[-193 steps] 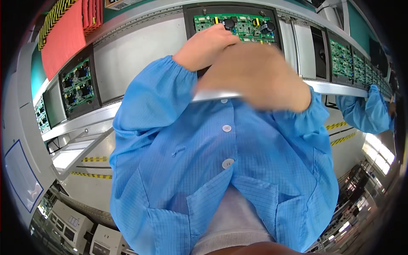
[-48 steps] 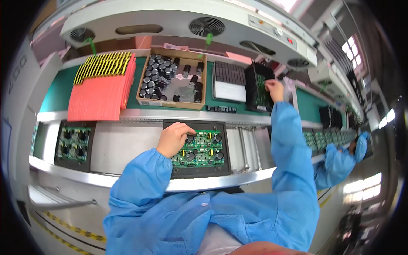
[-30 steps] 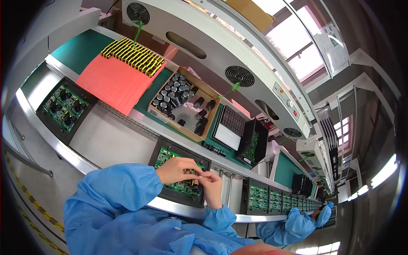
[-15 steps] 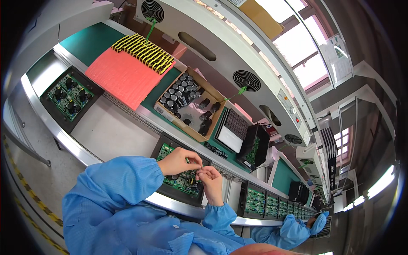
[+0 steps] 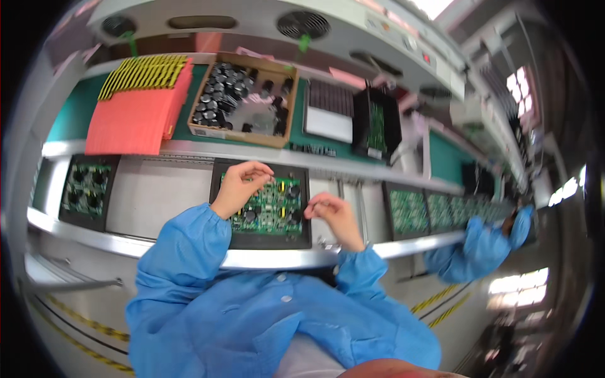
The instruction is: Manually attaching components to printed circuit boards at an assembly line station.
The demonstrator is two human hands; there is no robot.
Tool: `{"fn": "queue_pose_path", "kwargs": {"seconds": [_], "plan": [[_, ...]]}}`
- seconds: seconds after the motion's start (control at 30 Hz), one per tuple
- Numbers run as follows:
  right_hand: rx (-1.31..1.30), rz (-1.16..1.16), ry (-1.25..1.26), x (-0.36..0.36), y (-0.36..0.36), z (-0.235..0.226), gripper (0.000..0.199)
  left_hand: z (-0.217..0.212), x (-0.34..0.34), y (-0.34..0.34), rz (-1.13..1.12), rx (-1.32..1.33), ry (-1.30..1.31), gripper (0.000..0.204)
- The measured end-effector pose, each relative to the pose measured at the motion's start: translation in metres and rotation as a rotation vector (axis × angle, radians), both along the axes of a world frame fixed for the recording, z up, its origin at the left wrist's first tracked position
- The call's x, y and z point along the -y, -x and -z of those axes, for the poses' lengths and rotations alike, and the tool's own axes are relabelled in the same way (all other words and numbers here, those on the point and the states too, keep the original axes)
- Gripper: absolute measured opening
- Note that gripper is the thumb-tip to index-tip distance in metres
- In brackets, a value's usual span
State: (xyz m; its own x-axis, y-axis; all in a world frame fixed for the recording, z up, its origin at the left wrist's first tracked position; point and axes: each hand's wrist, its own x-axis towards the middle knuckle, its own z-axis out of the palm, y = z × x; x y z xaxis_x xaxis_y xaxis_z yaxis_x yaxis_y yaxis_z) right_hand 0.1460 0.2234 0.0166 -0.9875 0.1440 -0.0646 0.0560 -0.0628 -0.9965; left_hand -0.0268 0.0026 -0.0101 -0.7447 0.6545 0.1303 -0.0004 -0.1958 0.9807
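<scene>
A green circuit board (image 5: 270, 203) with black round parts and small yellow ones lies in a black tray in front of me. Above the board's upper left part is my left hand (image 5: 241, 188), thumb and fingers pinched together; a tiny thing may show at the tips, too small to name. My right hand (image 5: 335, 217) hovers by the tray's right edge with its fingers curled in and pressed to the thumb. What it holds, if anything, is hidden. Blue sleeves cover both forearms.
Behind the rail stand a cardboard box (image 5: 244, 137) of black capacitors, pink foam sheets (image 5: 126, 123) with yellow-and-black strips, a laptop (image 5: 329, 123) and a black bin (image 5: 376, 120). Another tray (image 5: 88, 192) sits left. More boards (image 5: 409, 211) line the right, near a blue-clad person (image 5: 479, 246).
My hands were together over the board and are now apart, the left over its left side, the right beyond its right edge. The whole view has turned and shifted.
</scene>
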Motion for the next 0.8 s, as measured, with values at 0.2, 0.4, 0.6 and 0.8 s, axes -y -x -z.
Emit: {"fn": "queue_pose_path", "kwargs": {"seconds": [0.2,0.4,0.6,0.8], "plan": [[-0.079,0.294,-0.073,-0.046,-0.043,0.022,0.009,-0.010,-0.001,-0.021,0.127,0.013,0.117,0.012],[-0.050,0.820,-0.565,-0.154,-0.135,0.022,0.015,-0.023,-0.025,-0.087,0.186,0.146,0.153,0.012],[0.148,0.964,-0.898,-0.250,-0.181,0.021,0.016,-0.020,-0.089,-0.124,0.458,0.245,0.190,0.015],[0.209,0.867,-1.034,-0.283,-0.176,0.046,0.015,0.010,-0.150,-0.154,0.454,0.140,0.236,0.017]]}}
